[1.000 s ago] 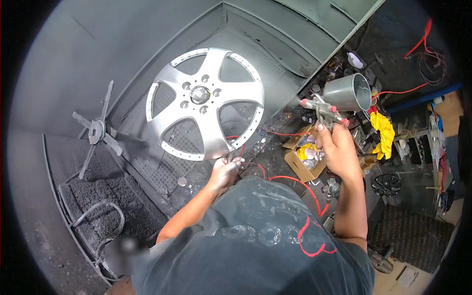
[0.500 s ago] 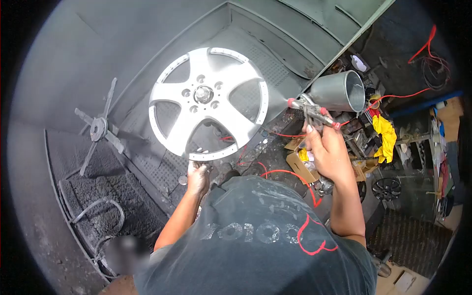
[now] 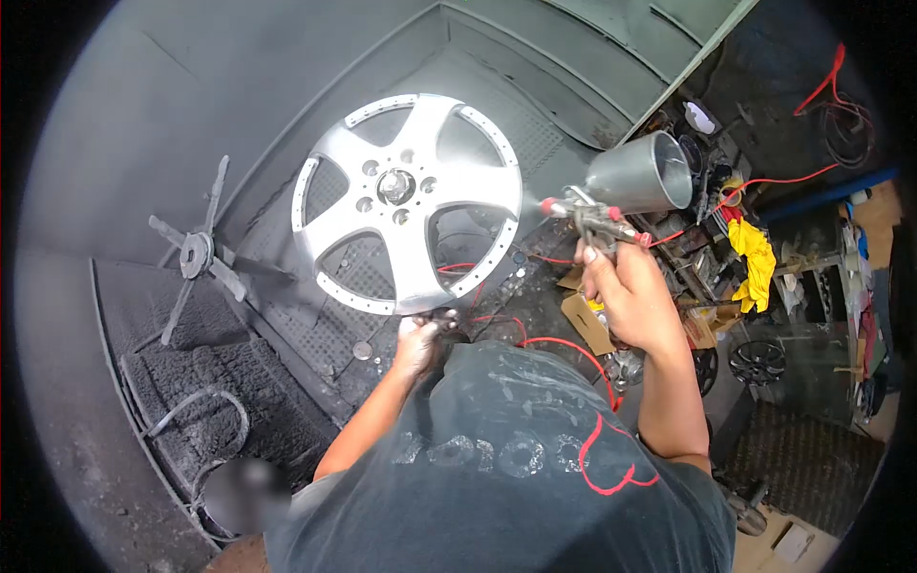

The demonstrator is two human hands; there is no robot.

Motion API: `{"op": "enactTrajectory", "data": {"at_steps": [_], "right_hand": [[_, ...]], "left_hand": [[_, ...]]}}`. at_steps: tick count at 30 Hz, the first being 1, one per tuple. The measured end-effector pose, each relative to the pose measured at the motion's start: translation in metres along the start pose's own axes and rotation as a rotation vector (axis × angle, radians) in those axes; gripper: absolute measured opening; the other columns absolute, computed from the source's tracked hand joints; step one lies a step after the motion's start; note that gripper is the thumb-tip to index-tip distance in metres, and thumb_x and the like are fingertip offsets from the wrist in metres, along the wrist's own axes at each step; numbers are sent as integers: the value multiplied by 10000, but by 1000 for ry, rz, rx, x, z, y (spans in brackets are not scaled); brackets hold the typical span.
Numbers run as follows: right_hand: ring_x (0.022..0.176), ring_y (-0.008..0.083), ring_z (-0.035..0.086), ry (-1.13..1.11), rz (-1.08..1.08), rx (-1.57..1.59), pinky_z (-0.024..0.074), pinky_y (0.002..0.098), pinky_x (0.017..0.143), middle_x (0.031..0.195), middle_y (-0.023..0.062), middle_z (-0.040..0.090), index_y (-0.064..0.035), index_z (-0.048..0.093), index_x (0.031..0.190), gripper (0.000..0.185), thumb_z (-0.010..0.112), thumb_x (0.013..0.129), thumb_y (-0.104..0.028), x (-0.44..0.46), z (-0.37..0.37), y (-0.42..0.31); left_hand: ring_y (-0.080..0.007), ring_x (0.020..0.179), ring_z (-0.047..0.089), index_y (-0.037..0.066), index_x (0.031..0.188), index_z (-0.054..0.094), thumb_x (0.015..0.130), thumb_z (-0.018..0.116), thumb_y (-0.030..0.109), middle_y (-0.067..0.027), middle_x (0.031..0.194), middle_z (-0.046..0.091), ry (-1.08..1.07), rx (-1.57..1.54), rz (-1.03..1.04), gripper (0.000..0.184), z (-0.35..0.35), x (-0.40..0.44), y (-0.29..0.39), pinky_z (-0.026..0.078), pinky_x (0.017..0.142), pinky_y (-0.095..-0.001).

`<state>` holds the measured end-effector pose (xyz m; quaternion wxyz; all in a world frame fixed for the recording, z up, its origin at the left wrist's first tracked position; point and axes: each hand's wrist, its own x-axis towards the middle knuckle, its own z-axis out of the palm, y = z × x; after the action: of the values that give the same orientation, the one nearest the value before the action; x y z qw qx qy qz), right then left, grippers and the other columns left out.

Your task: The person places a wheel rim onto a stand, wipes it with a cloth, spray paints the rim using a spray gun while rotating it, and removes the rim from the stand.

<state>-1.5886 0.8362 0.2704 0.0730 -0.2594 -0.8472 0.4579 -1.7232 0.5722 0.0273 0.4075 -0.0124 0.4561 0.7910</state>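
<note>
A silver five-spoke wheel rim (image 3: 411, 272) faces up in front of me, its centre hub shiny. At its near edge is my left hand (image 3: 424, 336), fingers curled against the bottom of the rim; how firmly they grip is partly hidden. My right hand (image 3: 626, 296) is wrapped round a spray gun (image 3: 600, 220) with red knobs and a large metal cup (image 3: 638, 174). The gun's nozzle points left at the rim's right edge, with a faint mist between them.
A four-armed metal stand (image 3: 197, 255) is at the left, above a dark shaggy mat (image 3: 210, 392). Right of me are an open cardboard box (image 3: 586, 323), red hose (image 3: 573, 348), a yellow cloth (image 3: 753, 263) and cluttered shelves. Grey booth walls (image 3: 239, 76) rise behind the rim.
The rim has turned, its spokes now at other angles. My left hand went left along the near edge, then back right. My right hand has moved left with the spray gun, closer to the rim.
</note>
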Motion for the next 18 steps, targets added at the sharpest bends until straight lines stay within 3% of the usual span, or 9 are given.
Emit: {"op": "enactTrajectory", "data": {"at_steps": [1,4,5,6,9,13,16,17,18], "right_hand": [[618,189,584,-52,20,140,458,348,598,649,78,599,10,591,839,300,533,1013,-227,-1,1,-10],[617,175,570,-144,19,310,452,340,591,654,59,592,12,601,840,298,531,1013,-221,5,11,-17],[619,109,527,-157,-12,222,433,285,583,681,21,541,-13,563,1018,197,488,1033,-194,7,12,-19],[619,109,527,-157,-13,221,433,285,583,681,21,541,-13,563,1018,197,488,1033,-194,11,11,-16],[609,143,550,66,-85,22,458,318,585,682,46,549,11,558,1010,191,488,1024,-166,17,9,-3],[607,204,590,259,-98,-182,471,360,583,680,98,579,45,561,1004,169,496,1003,-110,18,2,25],[595,231,590,302,-83,-219,468,375,579,668,125,573,60,555,991,181,498,1000,-111,18,1,33],[588,243,589,330,-88,-222,467,382,577,663,137,569,66,553,982,189,500,1000,-114,19,3,33],[580,255,588,358,-94,-226,465,388,574,658,148,565,72,551,974,197,502,999,-117,19,6,33]], "left_hand": [[-227,972,666,-11,1126,561,802,519,-131,-136,1040,649,45,26,-44,348,5,-8,18,556,817,-364],[-198,943,652,0,1162,573,759,505,-107,-90,1052,657,45,97,55,423,-22,-8,31,538,788,-336],[-182,916,642,10,1163,577,738,494,-102,-75,1056,657,56,128,113,447,-34,-4,33,523,764,-322],[-173,893,631,14,1151,579,729,494,-106,-73,1046,655,56,161,141,447,-52,2,32,510,749,-320],[-153,892,604,30,1143,574,741,476,-138,-32,1018,641,182,118,205,446,-57,3,49,485,746,-318],[-157,945,608,47,1237,541,752,480,-136,-44,1131,634,268,-34,252,523,-57,1,51,491,769,-315],[-169,1019,620,36,1387,456,745,527,-107,-87,1239,626,135,80,110,662,-36,-3,27,520,813,-304],[-178,1048,625,39,1411,435,782,520,-104,-98,1229,622,9,69,44,651,-24,-7,23,533,820,-318],[-210,1075,635,27,1328,469,817,521,-113,-112,1206,631,-55,59,0,532,-21,-5,10,547,850,-355]]}}
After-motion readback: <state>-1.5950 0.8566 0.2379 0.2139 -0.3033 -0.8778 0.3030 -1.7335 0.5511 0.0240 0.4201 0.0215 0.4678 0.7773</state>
